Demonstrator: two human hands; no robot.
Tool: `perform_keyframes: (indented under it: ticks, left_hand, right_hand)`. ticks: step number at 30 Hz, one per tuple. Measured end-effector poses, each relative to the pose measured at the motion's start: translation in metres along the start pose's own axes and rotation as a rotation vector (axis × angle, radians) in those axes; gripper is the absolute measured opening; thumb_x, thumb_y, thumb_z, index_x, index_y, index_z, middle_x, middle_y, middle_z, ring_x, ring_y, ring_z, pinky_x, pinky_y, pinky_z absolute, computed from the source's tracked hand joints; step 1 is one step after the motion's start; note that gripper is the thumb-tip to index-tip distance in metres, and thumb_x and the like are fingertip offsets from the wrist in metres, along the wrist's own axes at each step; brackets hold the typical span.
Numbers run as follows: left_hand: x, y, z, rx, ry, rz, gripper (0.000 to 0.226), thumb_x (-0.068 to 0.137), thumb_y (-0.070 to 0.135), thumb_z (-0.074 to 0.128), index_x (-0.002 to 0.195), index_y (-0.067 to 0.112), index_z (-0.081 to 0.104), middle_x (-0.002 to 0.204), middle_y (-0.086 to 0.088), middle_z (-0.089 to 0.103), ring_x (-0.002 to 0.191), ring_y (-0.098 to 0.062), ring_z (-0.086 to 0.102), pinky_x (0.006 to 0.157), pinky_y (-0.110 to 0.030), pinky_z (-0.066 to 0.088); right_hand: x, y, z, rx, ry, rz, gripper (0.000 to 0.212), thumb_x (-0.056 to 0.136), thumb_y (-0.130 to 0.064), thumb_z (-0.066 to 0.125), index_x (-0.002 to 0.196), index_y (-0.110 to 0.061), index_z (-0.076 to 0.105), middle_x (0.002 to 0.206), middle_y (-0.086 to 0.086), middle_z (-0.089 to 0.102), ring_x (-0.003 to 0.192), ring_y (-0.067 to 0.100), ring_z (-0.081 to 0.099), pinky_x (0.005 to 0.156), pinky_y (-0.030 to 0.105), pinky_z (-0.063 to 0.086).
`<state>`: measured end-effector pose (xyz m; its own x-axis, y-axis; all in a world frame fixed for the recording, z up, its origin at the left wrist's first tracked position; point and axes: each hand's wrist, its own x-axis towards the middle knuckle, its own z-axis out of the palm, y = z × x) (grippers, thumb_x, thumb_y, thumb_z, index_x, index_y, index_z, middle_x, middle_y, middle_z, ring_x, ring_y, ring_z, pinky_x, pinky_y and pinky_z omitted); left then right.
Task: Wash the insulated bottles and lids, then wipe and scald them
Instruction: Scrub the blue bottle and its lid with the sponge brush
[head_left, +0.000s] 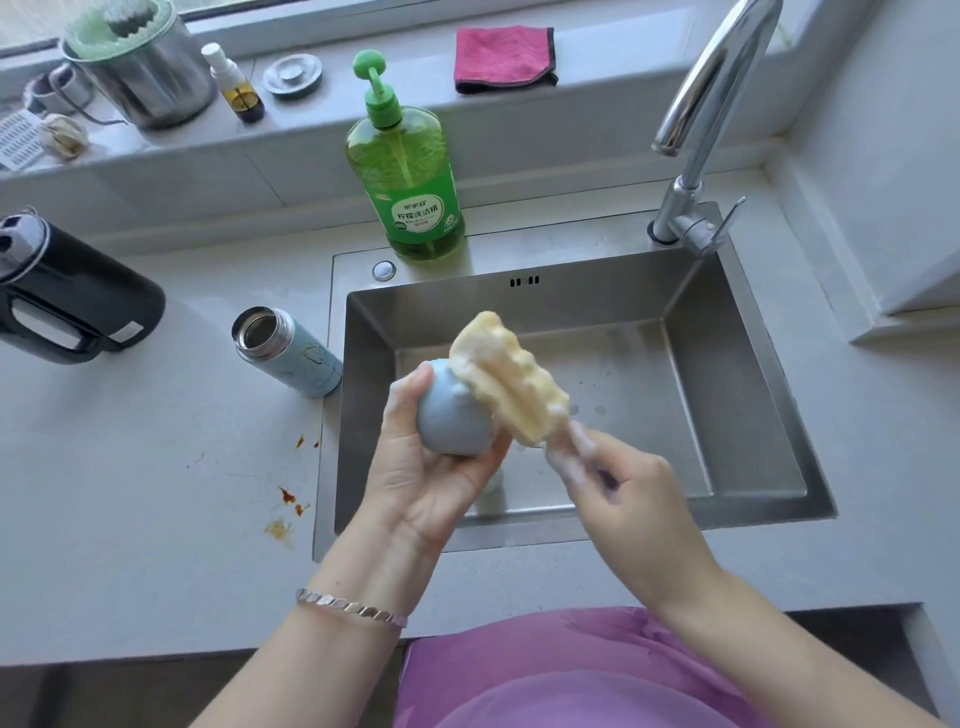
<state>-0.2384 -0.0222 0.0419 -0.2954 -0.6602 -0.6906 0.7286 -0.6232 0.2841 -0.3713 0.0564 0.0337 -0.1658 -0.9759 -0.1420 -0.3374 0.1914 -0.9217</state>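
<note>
Over the stainless steel sink (753, 415), the left hand (415, 483) is clamped around a rounded grey-blue bottle lid (452, 421), fingers curled under it and the thumb on its left side. The right hand (623, 483) pinches the lower end of a foamy yellow ridged sponge brush (506, 376), whose head presses against the lid's upper right side. The step in hand looks like scrubbing the lid's outside.

To do it well, the lid probably needs turning in the palm so the sponge reaches every side, including around the small bump on its top and, above all, the inner threads and seal, which are out of sight here. A wet, soapy dome is likely to slip, so a firm grip low over the basin seems wise.

The open pale-blue patterned steel bottle (291, 348) stands on the white counter (156, 519) just left of the sink, with a larger black insulated flask (78, 291) further left. Both appear to be waiting. The tap (711, 93) is not running, so rinsing is not yet done.
</note>
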Motion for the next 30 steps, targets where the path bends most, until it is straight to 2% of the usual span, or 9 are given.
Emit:
perform_keyframes:
  ticks: [5,8,10,12,16,21,25,27,30]
  left_hand:
    - [0.002,-0.007,0.007,-0.079,-0.004,-0.078,0.046,0.060,0.041,0.064,0.093,0.009,0.060,0.082,-0.008,0.061,0.072,-0.020,0.058,0.073,-0.028,0.049]
    - [0.002,-0.005,0.008,0.080,-0.004,-0.076,0.041,0.069,0.052,0.054,0.083,0.016,0.065,0.080,-0.004,0.058,0.068,-0.016,0.050,0.055,-0.019,0.034]
    - [0.004,-0.002,0.002,0.166,-0.007,-0.072,0.041,0.073,0.053,0.050,0.082,0.017,0.070,0.088,-0.008,0.060,0.066,-0.016,0.047,0.050,-0.018,0.028]
    - [0.004,0.002,-0.005,0.218,0.004,-0.084,0.040,0.071,0.049,0.054,0.088,0.016,0.071,0.097,-0.012,0.059,0.068,-0.018,0.051,0.047,-0.017,0.035]
    - [0.002,0.013,-0.020,0.244,0.025,-0.118,0.045,0.070,0.038,0.056,0.103,0.009,0.066,0.106,-0.015,0.057,0.082,-0.031,0.062,0.048,-0.021,0.049]
    - [0.000,0.013,-0.017,0.207,-0.065,-0.149,0.038,0.077,0.024,0.044,0.104,0.007,0.065,0.101,-0.018,0.064,0.082,-0.037,0.064,0.054,-0.024,0.053]
    - [0.005,0.005,-0.007,0.299,-0.121,-0.102,0.031,0.089,0.037,0.046,0.089,0.011,0.062,0.082,-0.007,0.065,0.073,-0.019,0.063,0.065,-0.028,0.051]
    - [0.005,0.001,-0.004,0.325,-0.106,-0.116,0.031,0.090,0.037,0.048,0.099,0.010,0.061,0.093,-0.009,0.064,0.080,-0.021,0.061,0.055,-0.025,0.053]
    - [0.006,0.001,-0.004,0.281,-0.074,-0.125,0.036,0.092,0.039,0.046,0.112,0.011,0.057,0.104,-0.014,0.058,0.085,-0.026,0.056,0.046,-0.023,0.051]
  right_hand:
    - [-0.002,0.005,0.003,0.025,0.048,-0.014,0.044,0.094,-0.026,0.051,0.053,-0.042,0.045,0.049,-0.009,0.026,0.052,0.009,0.021,0.050,0.020,0.019]
    - [-0.004,0.018,-0.004,-0.033,0.061,-0.025,0.032,0.092,-0.028,0.053,0.061,-0.034,0.053,0.051,-0.006,0.027,0.052,0.010,0.022,0.050,0.021,0.018]
    - [0.000,0.032,-0.016,-0.096,0.064,0.065,0.022,0.092,-0.033,0.052,0.082,-0.021,0.068,0.052,-0.005,0.027,0.052,0.011,0.023,0.050,0.026,0.019]
    - [0.002,0.040,-0.032,-0.083,0.106,0.120,0.020,0.091,-0.034,0.053,0.093,-0.025,0.070,0.052,-0.007,0.025,0.051,0.010,0.021,0.049,0.026,0.017]
    - [0.001,0.038,-0.055,-0.063,0.118,0.094,0.016,0.090,-0.038,0.051,0.089,-0.050,0.061,0.054,-0.006,0.024,0.050,0.009,0.021,0.047,0.021,0.019]
    - [-0.004,0.029,-0.044,-0.162,0.037,-0.080,0.047,0.090,-0.053,0.045,0.095,-0.013,0.069,0.053,0.001,0.031,0.050,0.011,0.027,0.050,0.029,0.021]
    - [-0.007,0.014,-0.021,-0.324,-0.053,-0.263,0.006,0.088,-0.029,0.054,0.092,-0.028,0.058,0.049,-0.018,0.030,0.053,0.007,0.030,0.050,0.020,0.019]
    - [0.008,0.014,-0.020,-0.347,-0.007,-0.220,0.006,0.089,-0.026,0.056,0.093,-0.029,0.054,0.048,-0.016,0.037,0.053,0.008,0.033,0.051,0.023,0.020]
    - [0.018,0.020,-0.022,-0.380,0.050,-0.162,0.010,0.091,-0.025,0.057,0.090,-0.020,0.066,0.048,-0.008,0.040,0.056,0.012,0.035,0.051,0.030,0.024]
